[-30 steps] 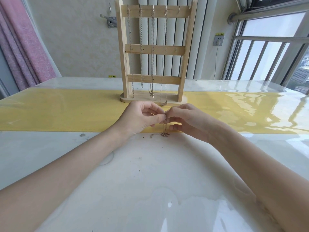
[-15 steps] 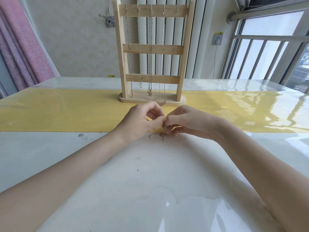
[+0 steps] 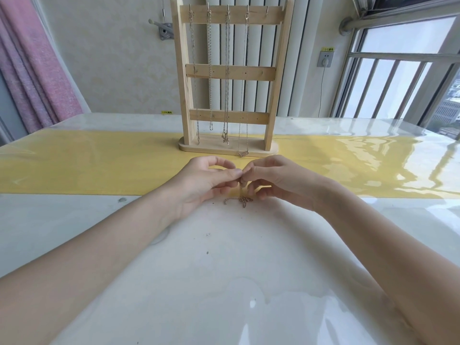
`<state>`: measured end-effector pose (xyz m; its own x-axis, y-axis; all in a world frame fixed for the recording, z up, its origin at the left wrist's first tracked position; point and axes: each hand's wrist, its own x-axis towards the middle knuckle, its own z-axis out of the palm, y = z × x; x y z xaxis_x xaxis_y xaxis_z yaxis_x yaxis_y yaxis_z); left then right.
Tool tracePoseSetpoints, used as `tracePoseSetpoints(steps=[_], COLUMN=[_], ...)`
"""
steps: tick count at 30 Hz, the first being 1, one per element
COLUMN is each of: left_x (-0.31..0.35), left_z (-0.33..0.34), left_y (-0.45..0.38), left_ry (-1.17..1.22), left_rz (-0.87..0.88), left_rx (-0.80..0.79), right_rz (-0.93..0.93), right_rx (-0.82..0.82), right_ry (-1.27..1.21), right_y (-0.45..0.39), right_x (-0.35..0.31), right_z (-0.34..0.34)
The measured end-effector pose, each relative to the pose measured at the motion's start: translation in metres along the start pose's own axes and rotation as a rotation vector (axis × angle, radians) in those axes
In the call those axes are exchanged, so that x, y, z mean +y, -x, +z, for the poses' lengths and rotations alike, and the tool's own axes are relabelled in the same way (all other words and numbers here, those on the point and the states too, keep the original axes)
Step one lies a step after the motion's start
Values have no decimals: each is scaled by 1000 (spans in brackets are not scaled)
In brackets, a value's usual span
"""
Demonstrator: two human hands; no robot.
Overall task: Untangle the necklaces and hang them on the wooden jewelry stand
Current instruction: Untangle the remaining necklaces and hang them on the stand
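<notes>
Necklace: your loose chain [image 3: 239,199] is thin, gold-toned, fine-linked; one end rises to your fingertips, the rest lies in a small knotted heap with a little pendant on the table, just below and between your hands.
Left hand: your left hand [image 3: 206,180] has its thumb and forefinger pressed together, pinching the top of the chain; the other fingers curl loosely beneath.
Right hand: your right hand [image 3: 276,179] meets the left at the same spot, its fingers [image 3: 245,170] bent inward and nipping the chain right beside your left thumb tip.
Table: your table [image 3: 224,270] is white and glossy under a clear film that wrinkles and mirrors the window light; a few dark specks dot it.
Runner: a flat yellow runner [image 3: 87,163] crosses the table from side to side under that film; your knuckles lie over its near edge.
Stand: the wooden jewelry stand [image 3: 230,72] is pale, unfinished wood, with two upright side boards, three crossbars and a rounded oval base, standing upright on the runner just beyond your hands.
Hung chains: four hanging necklaces [image 3: 226,78] drop straight from small metal hooks on the top bar; they are silvery, one ending in a small star-like charm, and the rightmost reaches the front edge of the base with a flat bar pendant.
Backdrop: pink curtain [image 3: 34,70] with a nubbly weave at far left.
</notes>
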<state>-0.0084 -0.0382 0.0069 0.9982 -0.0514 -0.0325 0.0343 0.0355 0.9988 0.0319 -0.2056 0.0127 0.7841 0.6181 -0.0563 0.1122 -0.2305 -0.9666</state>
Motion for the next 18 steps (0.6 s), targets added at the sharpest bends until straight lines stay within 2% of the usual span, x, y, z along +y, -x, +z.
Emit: tracePoseSetpoints(steps=[8,15,18], left_x=[3,4,4], left_z=[2,1,0], left_y=[0,0,1], left_ry=[-83,-87,-91], left_rz=[115,119,92], left_rx=[75,99,60], right_rz=[-13,-37,-26], right_rx=[67,94,105], right_ry=[5,-43,-47], right_y=[-1,-1,-1], right_x=[-1,1,0], right_z=[3,1,2])
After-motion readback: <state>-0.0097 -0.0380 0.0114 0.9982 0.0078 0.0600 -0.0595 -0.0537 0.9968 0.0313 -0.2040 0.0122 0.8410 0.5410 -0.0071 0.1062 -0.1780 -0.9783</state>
